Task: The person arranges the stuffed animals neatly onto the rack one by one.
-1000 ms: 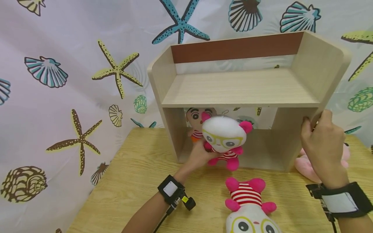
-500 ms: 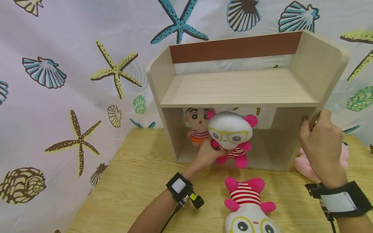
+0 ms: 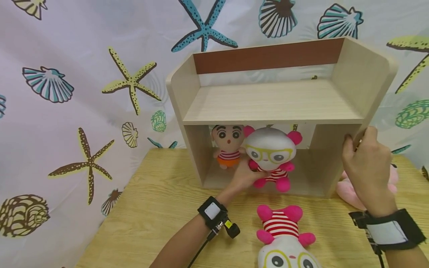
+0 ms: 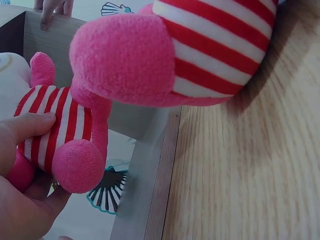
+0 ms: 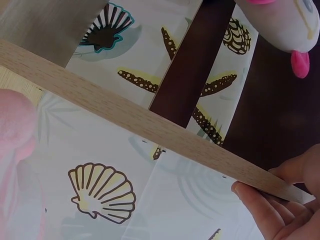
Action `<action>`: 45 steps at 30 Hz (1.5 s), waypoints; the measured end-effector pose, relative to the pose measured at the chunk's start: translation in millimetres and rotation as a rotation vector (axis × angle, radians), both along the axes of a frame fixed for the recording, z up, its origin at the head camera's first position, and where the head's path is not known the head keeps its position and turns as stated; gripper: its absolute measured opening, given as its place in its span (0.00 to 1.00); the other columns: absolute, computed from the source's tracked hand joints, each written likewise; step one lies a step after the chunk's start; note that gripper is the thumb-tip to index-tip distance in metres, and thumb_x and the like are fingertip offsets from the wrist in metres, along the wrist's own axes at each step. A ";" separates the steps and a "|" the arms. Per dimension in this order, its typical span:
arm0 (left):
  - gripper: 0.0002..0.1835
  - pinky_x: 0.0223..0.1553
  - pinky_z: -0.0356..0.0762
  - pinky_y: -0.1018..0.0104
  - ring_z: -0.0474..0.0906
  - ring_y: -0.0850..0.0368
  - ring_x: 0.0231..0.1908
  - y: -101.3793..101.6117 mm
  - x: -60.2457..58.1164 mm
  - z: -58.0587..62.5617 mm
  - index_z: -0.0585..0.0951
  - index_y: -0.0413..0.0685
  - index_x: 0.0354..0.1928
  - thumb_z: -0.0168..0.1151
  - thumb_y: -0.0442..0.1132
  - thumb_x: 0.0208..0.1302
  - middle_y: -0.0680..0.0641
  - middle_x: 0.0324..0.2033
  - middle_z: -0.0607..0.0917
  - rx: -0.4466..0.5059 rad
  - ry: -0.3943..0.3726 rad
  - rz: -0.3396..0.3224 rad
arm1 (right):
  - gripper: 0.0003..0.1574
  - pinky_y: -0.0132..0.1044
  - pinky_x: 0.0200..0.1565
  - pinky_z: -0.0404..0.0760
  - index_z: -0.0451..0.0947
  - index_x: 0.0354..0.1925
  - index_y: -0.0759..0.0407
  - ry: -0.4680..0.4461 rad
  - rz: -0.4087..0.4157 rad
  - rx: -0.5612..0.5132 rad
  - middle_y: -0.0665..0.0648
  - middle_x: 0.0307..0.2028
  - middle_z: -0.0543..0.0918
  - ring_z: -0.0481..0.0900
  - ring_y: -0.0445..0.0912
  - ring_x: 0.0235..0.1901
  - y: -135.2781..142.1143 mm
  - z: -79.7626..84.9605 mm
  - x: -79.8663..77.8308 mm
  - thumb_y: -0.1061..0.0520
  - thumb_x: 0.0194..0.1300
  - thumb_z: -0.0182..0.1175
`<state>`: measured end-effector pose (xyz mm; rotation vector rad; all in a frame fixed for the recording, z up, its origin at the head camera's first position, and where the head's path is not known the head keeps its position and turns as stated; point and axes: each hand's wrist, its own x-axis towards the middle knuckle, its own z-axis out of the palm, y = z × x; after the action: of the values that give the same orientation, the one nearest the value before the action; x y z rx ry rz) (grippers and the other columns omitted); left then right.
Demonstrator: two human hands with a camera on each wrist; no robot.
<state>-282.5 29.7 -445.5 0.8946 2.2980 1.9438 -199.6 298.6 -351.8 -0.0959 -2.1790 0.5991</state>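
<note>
My left hand grips a plush panda with yellow glasses, pink ears and a red-striped body, at the front of the shelf's lower compartment. In the left wrist view the thumb lies across its striped belly, fingers behind. Beside it on the left, a plush boy doll with orange shorts stands inside the compartment. My right hand holds the right side panel of the wooden shelf; in the right wrist view thumb and fingers pinch the panel's edge.
Another plush panda lies on its back on the wooden table, feet toward the shelf. A pink plush toy sits outside the shelf, partly behind my right hand. A cloth with shells and starfish hangs behind.
My left hand has moved the panda to the right and a little deeper, uncovering more of the boy doll. The right hand keeps its hold on the side panel.
</note>
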 end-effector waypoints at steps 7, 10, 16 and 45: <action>0.35 0.58 0.72 0.67 0.77 0.62 0.56 8.3 -3.7 -0.6 0.73 0.46 0.64 0.75 0.29 0.53 0.49 0.55 0.82 0.015 -0.006 -0.022 | 0.23 0.37 0.13 0.62 0.67 0.49 0.81 0.012 0.001 0.003 0.82 0.28 0.77 0.77 0.76 0.23 0.1 2.5 -1.0 0.58 0.72 0.53; 0.34 0.57 0.73 0.68 0.77 0.62 0.54 10.7 -4.8 -2.5 0.74 0.44 0.62 0.75 0.29 0.53 0.49 0.54 0.82 -0.026 -0.004 -0.007 | 0.23 0.37 0.13 0.63 0.67 0.50 0.81 0.005 0.004 0.002 0.81 0.28 0.77 0.77 0.75 0.23 -1.6 3.3 -1.1 0.58 0.72 0.53; 0.34 0.55 0.73 0.70 0.77 0.62 0.54 14.7 -5.7 -8.8 0.73 0.44 0.62 0.76 0.33 0.54 0.48 0.54 0.82 -0.134 -0.001 0.042 | 0.23 0.34 0.12 0.60 0.67 0.50 0.81 0.008 0.006 0.002 0.79 0.24 0.76 0.77 0.73 0.19 -1.9 2.2 -0.5 0.58 0.72 0.54; 0.36 0.56 0.72 0.72 0.75 0.65 0.55 41.0 -22.6 -12.9 0.69 0.51 0.66 0.75 0.40 0.57 0.53 0.57 0.80 -0.209 0.036 0.066 | 0.24 0.33 0.13 0.61 0.67 0.53 0.80 0.001 0.004 0.006 0.79 0.26 0.77 0.77 0.71 0.18 -1.1 1.4 1.8 0.58 0.72 0.54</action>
<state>-305.1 70.7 -458.5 0.8505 2.5223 1.6809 -197.7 297.4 -350.3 -0.0883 -2.1806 0.5952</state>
